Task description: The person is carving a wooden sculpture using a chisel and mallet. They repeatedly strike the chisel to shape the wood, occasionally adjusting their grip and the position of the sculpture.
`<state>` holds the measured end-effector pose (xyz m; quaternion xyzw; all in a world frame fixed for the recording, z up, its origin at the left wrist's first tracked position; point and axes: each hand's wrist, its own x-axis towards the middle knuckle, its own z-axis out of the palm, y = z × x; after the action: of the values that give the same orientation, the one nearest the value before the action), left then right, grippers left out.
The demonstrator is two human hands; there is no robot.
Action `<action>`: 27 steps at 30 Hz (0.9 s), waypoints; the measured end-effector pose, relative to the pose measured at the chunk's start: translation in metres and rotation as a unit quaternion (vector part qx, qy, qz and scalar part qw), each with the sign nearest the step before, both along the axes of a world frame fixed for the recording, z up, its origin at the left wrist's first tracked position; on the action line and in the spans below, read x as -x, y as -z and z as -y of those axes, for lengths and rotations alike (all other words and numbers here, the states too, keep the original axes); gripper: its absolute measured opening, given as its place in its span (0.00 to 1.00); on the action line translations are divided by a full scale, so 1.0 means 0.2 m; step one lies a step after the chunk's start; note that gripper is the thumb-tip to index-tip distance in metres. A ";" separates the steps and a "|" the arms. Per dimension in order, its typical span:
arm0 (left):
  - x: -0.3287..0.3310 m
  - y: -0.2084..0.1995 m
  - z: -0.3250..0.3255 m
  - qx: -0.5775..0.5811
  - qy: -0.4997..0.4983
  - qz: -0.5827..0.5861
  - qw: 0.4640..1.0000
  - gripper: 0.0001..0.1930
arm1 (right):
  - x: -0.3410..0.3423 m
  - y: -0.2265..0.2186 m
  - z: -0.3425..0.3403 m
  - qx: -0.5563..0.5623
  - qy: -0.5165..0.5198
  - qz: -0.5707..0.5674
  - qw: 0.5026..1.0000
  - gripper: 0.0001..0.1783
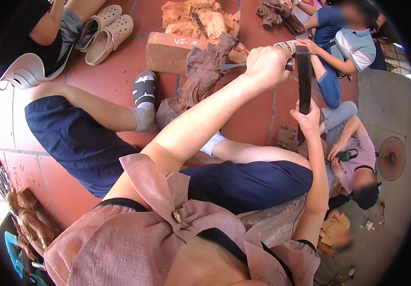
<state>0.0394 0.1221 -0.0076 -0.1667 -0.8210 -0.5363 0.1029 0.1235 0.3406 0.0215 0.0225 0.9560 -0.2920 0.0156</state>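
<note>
My left hand [267, 66] is closed around the handle of a chisel [230, 67]. Its metal blade points left and meets a brown carved wooden figure [204, 71], which leans between my legs; I cannot tell how deep the edge sits. A dark, flat, bar-shaped mallet [304, 78] is in my right hand [309, 117], fingers wrapped round its lower part. The upper end of the mallet is beside the butt of the chisel handle, and whether they touch is unclear. A pale ringed band [286, 46] shows just beyond my left fist.
Behind the carving lie a wooden block [167, 55] and a rough orange wood piece [200, 19]. Beige clogs [107, 35] stand on the red tiles. People sit close by, one handling a green tool [343, 156] near a fan [391, 158]. More carvings [29, 219] lie lower left.
</note>
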 end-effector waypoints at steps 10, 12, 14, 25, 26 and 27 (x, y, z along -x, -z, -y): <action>-0.02 -0.02 0.04 -0.047 -0.002 0.003 0.999 0.05 | 0.00 -0.07 0.04 -0.079 0.007 -0.061 0.995 0.14; -0.03 -0.03 0.05 -0.052 0.000 -0.010 0.999 0.05 | 0.00 -0.04 0.03 0.026 -0.007 -0.098 0.995 0.17; -0.04 -0.05 0.06 -0.059 -0.001 -0.009 0.998 0.05 | -0.01 -0.05 0.05 0.004 -0.018 -0.121 0.992 0.19; -0.13 -0.02 0.12 -0.097 0.040 -0.013 0.994 0.03 | -0.04 -0.13 0.13 -0.130 -0.037 -0.127 0.983 0.21; -0.17 -0.01 0.12 -0.123 0.045 -0.048 0.990 0.03 | -0.03 -0.13 0.13 -0.127 -0.049 -0.140 0.981 0.21; -0.23 -0.03 0.11 -0.111 0.062 -0.073 0.989 0.04 | -0.03 -0.13 0.12 -0.117 -0.032 -0.129 0.984 0.19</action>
<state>0.0856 0.0995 -0.0008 -0.2441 -0.7347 -0.6156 0.1471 0.1292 0.3157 0.0470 -0.0446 0.9777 -0.1782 -0.1017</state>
